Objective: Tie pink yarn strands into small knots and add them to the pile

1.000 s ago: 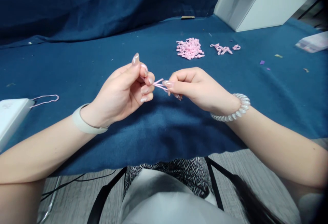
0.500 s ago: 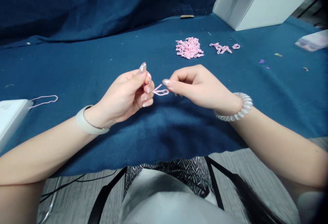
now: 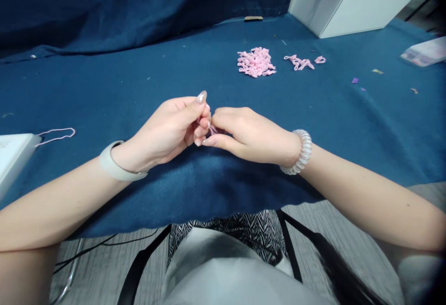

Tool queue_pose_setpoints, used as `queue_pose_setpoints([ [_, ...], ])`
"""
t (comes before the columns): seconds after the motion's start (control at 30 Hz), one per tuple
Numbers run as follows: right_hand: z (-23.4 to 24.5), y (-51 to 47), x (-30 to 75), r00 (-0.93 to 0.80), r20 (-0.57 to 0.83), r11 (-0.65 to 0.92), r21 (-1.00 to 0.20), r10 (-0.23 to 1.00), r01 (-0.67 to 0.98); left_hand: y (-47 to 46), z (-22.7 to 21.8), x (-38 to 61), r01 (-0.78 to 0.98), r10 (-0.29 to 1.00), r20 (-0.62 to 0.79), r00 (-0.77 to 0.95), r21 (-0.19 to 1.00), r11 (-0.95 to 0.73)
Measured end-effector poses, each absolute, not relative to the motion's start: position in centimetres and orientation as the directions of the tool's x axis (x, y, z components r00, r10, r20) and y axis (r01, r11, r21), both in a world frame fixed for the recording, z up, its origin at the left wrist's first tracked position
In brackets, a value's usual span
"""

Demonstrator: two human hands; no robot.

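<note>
Two hands, left hand (image 3: 167, 130) and right hand (image 3: 244, 135), each grip pinching the pink yarn piece (image 3: 211, 129) between them; seemingly knotting it, tightening calls for a steady opposite pull

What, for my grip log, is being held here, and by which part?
A pink yarn piece, pinched between fingertips of the left hand and right hand; the exact part is hidden.

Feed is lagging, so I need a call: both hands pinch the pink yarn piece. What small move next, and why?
Probably ease the hands slightly apart, keeping both pinches. The left hand and right hand touch fingertip to fingertip, so the pink yarn piece barely shows between them; parting would expose it.
</note>
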State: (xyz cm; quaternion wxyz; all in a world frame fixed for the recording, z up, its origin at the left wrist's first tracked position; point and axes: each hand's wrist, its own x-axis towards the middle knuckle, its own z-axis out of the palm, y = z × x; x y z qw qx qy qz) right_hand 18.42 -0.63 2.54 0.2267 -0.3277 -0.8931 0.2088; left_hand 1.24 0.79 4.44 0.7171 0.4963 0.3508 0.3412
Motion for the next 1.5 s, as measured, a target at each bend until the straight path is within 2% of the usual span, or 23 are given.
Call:
queue_pose_setpoints([
  [0.13,2.2,-0.5,18.2,-0.66,0.333,0.706,-0.555,0.674,0.44,0.8,4.5,1.3,-0.114,0.854,-0.153,0.497,0.964,0.239],
  [0.2,2.0,-0.3,18.2,-0.642,0.337,0.676,-0.617,0.689,0.402,0.8,4.6,1.3,-0.104,0.866,-0.166,0.472,0.965,0.242],
  [0.33,1.9,0.0,18.2,-0.623,0.224,0.485,-0.826,0.75,0.287,0.8,4.8,1.5,-0.101,0.882,-0.22,0.416,0.953,0.285],
  [0.43,2.0,0.2,18.3,-0.661,0.139,0.317,-0.935,0.737,0.157,0.8,4.9,1.5,-0.096,0.881,-0.245,0.405,0.947,0.308],
  [0.57,2.0,0.4,18.5,-0.705,0.036,0.181,-0.975,0.708,0.132,0.7,5.0,1.4,-0.062,0.872,-0.248,0.422,0.952,0.301],
  [0.73,2.1,0.3,18.5,-0.724,0.012,0.18,-0.971,0.69,0.156,0.5,5.0,1.5,-0.026,0.863,-0.226,0.451,0.964,0.266],
  [0.8,2.1,0.2,18.5,-0.712,0.008,0.228,-0.95,0.702,0.214,0.4,5.1,1.5,0.005,0.862,-0.237,0.449,0.965,0.262],
  [0.87,2.2,0.0,18.7,-0.665,0.067,0.356,-0.882,0.744,0.309,0.4,5.1,1.5,0.013,0.865,-0.24,0.441,0.965,0.261],
  [0.97,2.3,-0.3,19.0,-0.553,0.348,0.612,-0.674,0.757,0.414,0.5,5.1,1.5,-0.006,0.872,-0.232,0.431,0.966,0.26],
  [1.03,2.3,-0.5,19.3,-0.497,0.546,0.738,-0.523,0.675,0.427,0.5,5.2,1.4,-0.02,0.872,-0.233,0.431,0.963,0.268],
  [1.1,2.1,-0.8,19.5,-0.49,0.653,0.813,-0.4,0.577,0.424,0.6,5.2,1.4,-0.045,0.869,-0.236,0.435,0.958,0.283],
  [1.2,1.7,-0.9,19.6,-0.542,0.674,0.855,-0.292,0.502,0.428,0.7,5.5,1.3,-0.084,0.865,-0.25,0.435,0.945,0.315],
  [1.3,1.2,-0.8,19.5,-0.576,0.65,0.854,-0.248,0.496,0.456,0.8,5.7,1.2,-0.141,0.862,-0.273,0.428,0.922,0.362],
  [1.5,0.6,-1.1,18.8,-0.467,0.634,0.763,-0.331,0.616,0.556,1.0,5.6,1.1,-0.246,0.87,-0.24,0.431,0.896,0.37],
])
